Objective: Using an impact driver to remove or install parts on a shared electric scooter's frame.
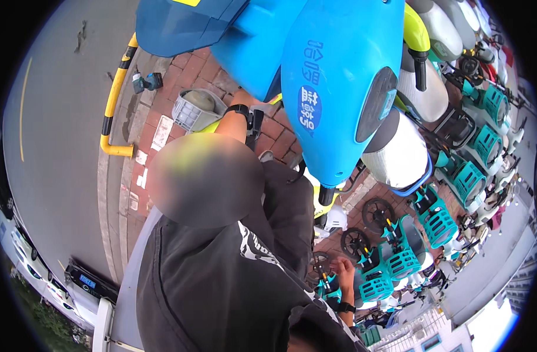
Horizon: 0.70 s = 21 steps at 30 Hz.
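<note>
A large blue scooter body point(333, 76) with an oval dark panel fills the upper middle. My left hand point(243, 98) reaches in under its blue panel; a black watch is on that wrist, and the fingers are hidden. To the right and lower down, my right hand point(342, 267) is raised before parked teal bikes, fingers loosely bent and apart, with nothing seen in it. Black handlebar grips point(326, 195) stick out from the scooter. Beside my left forearm is a grey basket point(187, 111) with a roundish dull-coloured thing in it. A blurred patch covers part of my left side.
A teal-and-black cordless power tool point(147, 83) lies by the kerb, near a yellow-and-black barrier point(111, 100). Teal bike baskets point(439, 226) stand in rows at right. A white rounded shell with blue rim point(400, 149) adjoins the scooter. Cars point(28, 252) line the road at left.
</note>
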Tool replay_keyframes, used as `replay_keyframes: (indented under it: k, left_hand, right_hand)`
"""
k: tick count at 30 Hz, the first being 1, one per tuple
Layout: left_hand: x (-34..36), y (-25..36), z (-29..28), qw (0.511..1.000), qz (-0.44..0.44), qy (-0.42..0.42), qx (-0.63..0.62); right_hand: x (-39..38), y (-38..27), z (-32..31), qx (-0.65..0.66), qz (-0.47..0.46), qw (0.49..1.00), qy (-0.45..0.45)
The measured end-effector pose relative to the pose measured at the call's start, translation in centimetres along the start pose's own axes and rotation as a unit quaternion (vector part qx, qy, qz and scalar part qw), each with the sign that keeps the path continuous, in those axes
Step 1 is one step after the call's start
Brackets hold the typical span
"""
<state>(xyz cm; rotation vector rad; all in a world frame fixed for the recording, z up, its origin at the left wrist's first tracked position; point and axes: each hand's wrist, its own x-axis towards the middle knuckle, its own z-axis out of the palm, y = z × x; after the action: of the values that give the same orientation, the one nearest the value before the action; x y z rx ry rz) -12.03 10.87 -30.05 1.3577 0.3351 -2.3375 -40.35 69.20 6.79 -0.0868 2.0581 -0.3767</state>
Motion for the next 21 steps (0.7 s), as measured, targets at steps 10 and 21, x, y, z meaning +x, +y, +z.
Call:
replay_keyframes:
  k: [10,21]
  left_hand:
    - [4.9,-2.7,0.2,0.971,-0.022,-0.064,-0.230]
    - [-6.9,-22.3,0.5,0.984,0.115,-0.037,-0.133]
  right_hand:
    - [14.8,-7.5,1.2,-0.108,-0.062,0.987,-0.102]
    - [29.2,-8.9,6.6,-0.217,-0.159,0.932,-0.244]
